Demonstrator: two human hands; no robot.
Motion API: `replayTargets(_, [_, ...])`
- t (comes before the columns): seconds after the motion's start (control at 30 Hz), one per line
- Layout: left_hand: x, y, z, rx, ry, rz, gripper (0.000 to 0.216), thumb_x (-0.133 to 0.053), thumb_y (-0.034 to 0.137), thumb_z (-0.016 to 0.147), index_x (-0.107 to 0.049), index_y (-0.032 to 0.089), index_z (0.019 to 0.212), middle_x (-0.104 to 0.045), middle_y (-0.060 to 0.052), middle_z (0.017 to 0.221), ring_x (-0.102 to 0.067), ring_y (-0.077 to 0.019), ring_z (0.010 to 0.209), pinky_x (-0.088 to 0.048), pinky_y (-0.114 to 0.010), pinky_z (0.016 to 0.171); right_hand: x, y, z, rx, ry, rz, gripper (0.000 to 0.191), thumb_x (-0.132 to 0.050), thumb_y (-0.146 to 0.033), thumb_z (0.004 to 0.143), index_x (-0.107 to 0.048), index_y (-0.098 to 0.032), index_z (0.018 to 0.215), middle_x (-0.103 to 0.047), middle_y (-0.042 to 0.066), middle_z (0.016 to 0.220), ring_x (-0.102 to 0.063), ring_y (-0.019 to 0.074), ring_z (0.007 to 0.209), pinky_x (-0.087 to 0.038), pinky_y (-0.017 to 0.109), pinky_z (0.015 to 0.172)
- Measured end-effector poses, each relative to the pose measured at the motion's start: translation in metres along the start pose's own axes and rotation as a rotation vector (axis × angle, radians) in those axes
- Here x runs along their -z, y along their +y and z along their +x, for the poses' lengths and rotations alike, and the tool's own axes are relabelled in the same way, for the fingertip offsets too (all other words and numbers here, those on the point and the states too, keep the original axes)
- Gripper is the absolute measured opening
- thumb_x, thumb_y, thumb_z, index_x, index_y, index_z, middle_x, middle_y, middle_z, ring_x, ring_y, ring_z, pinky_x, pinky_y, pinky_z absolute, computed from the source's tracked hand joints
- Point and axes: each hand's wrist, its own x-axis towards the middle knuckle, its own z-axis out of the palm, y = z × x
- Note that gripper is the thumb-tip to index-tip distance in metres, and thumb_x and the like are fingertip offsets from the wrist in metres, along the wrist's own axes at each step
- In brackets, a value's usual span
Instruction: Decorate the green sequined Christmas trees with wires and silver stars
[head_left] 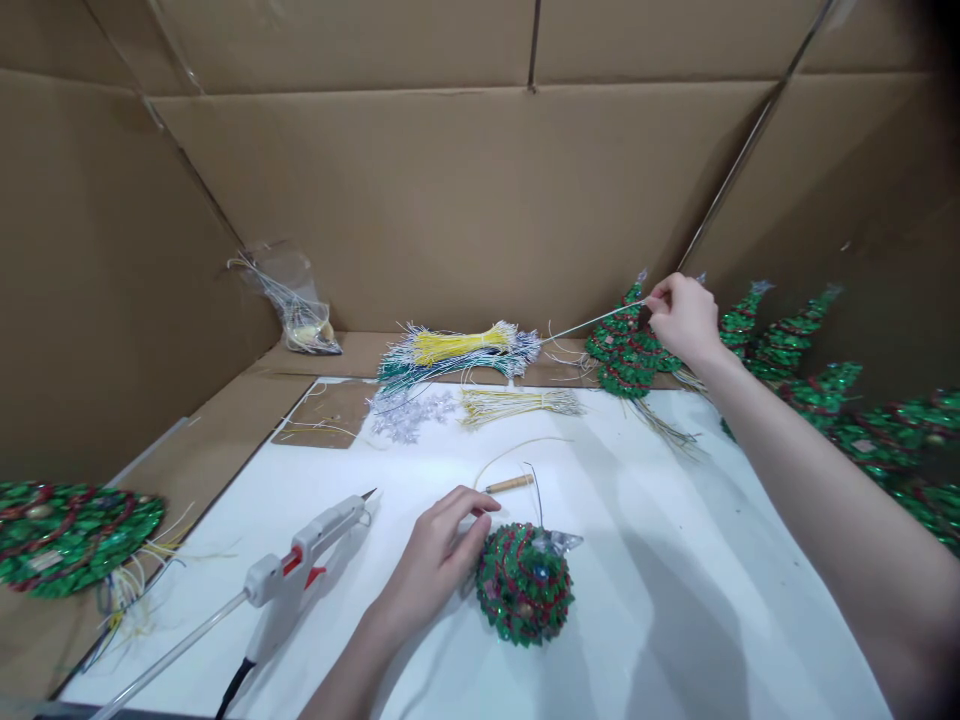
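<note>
My right hand (682,315) is raised at the back right, its thumb and fingers pinching the end of a thin pale wire (596,321). The wire runs left and down to the bundles of wires (450,358) by the back wall, some yellow, some blue-green, with white tips. My left hand (450,535) lies at the left side of a small green tinsel Christmas tree (525,590), fingers stretched out and thumb against or very near it. Seen from above, the tree has red garland, small baubles and a clear star, with a dark wire rising beside it. A wooden-handled tool (510,484) lies just behind.
A white glue gun (307,550) with a glue stick stands at left. More tinsel trees are at the far left (75,535) and right (814,340). Clear stars (412,412), a yellow wire bundle (521,403) and a plastic bag (296,310) lie further back. Cardboard walls (450,200) enclose the table.
</note>
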Motion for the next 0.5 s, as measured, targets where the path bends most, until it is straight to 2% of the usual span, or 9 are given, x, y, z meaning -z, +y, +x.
replayTargets(0.2, [0.001,0.0,0.001,-0.004,0.003,-0.001,0.021,-0.045,0.033,0.102,-0.063,0.023,0.107,-0.065,-0.003,0.107,-0.061,-0.0182,0.1,-0.043,-0.029,0.088,0.0,-0.004,-0.009,0.0,-0.021,-0.015,0.007,-0.059,-0.015,0.083,-0.055,-0.021,0.082,-0.061,0.009,0.09,-0.051,0.0208,0.078,-0.036,0.037,0.072])
replayTargets(0.37, [0.0,0.0,0.0,-0.006,-0.004,-0.002,0.022,-0.045,0.032,0.102,-0.063,0.023,0.106,-0.065,-0.004,0.108,-0.06,-0.0191,0.102,-0.043,-0.029,0.089,0.015,0.008,-0.002,-0.101,0.143,-0.004,0.01,-0.054,-0.011,0.082,-0.055,-0.02,0.086,-0.06,0.01,0.094,-0.048,0.0197,0.078,-0.034,0.037,0.072])
replayTargets(0.5, [-0.001,-0.001,0.001,-0.011,-0.005,0.011,0.022,-0.045,0.033,0.102,-0.063,0.022,0.106,-0.065,-0.004,0.107,-0.061,-0.0197,0.101,-0.043,-0.03,0.089,0.028,0.015,0.002,-0.116,0.213,0.038,0.009,-0.057,-0.011,0.081,-0.055,-0.02,0.083,-0.058,0.006,0.083,-0.048,0.0179,0.075,-0.037,0.036,0.072])
